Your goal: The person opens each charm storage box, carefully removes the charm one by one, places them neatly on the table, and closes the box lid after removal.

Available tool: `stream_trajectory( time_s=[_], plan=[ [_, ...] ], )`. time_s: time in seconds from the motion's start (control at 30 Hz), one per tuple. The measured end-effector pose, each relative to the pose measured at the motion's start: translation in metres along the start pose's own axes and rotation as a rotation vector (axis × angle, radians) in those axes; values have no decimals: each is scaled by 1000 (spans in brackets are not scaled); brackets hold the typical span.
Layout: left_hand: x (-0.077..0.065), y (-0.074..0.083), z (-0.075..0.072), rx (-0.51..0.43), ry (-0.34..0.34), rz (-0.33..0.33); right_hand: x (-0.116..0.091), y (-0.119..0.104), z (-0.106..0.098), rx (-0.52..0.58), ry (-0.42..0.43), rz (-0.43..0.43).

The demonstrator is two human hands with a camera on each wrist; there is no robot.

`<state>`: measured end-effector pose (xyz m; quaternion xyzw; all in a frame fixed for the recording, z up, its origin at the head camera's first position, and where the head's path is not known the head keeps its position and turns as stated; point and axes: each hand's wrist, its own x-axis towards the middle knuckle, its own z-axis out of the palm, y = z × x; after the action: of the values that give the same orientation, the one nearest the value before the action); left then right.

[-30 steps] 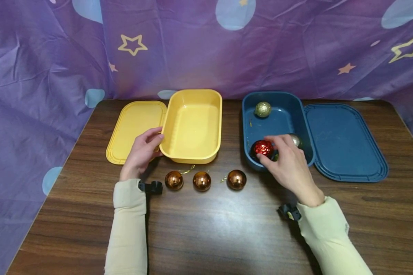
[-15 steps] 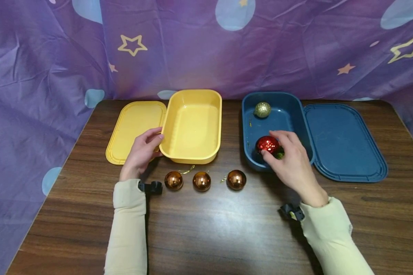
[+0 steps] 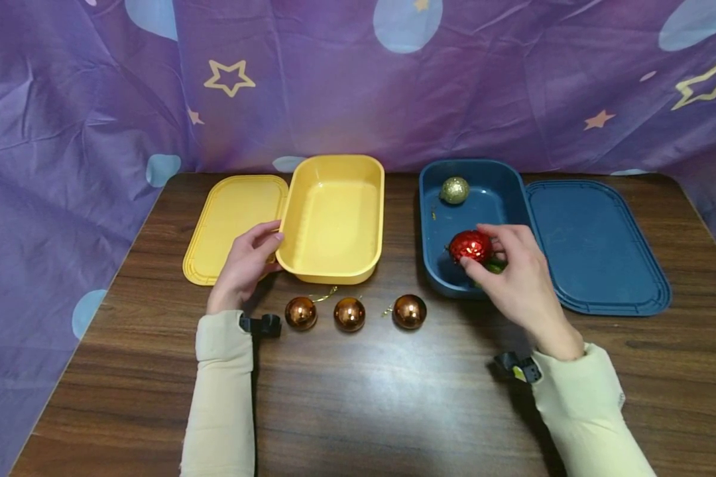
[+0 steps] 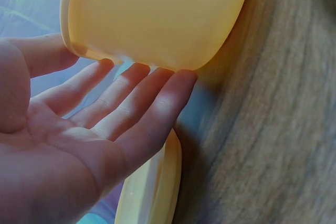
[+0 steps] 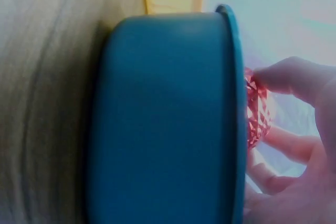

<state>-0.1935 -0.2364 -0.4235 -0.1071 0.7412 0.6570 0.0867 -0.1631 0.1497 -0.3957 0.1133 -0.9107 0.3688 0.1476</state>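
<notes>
My right hand point(image 3: 516, 275) pinches a shiny red Christmas bauble point(image 3: 470, 246) between thumb and fingers, over the near part of the blue box point(image 3: 426, 258). In the right wrist view, the faceted red bauble point(image 5: 257, 111) shows above the box rim. Something green point(image 3: 496, 266) lies partly hidden under that hand. A glittery gold bauble point(image 3: 455, 191) is at the far end inside the blue box. My left hand point(image 3: 247, 265) touches the left side of the yellow box point(image 3: 331, 273); in the left wrist view, its fingertips rest against the outer wall, fingers fairly straight.
Three shiny copper baubles point(image 3: 349, 314) stand in a row on the wooden table point(image 3: 382, 404), in front of the boxes. A yellow lid point(image 3: 233, 225) lies left of the yellow box, a blue lid point(image 3: 602, 245) right of the blue one. Purple cloth point(image 3: 334, 93) hangs behind.
The right hand has moved slightly right and up with the red bauble. The silvery bauble seen beside it earlier is hidden behind the hand. My left hand stays put.
</notes>
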Motion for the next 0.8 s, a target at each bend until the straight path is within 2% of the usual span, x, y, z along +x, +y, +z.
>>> stream_trajectory(
  time_s=[0.5,0.8],
  plan=[
    [0,1,0,7,-2,-2,-4,-10,-20,14,-50,47],
    [0,1,0,10,-1,-7,-7,-19,-32,44,-54,-3]
  ],
)
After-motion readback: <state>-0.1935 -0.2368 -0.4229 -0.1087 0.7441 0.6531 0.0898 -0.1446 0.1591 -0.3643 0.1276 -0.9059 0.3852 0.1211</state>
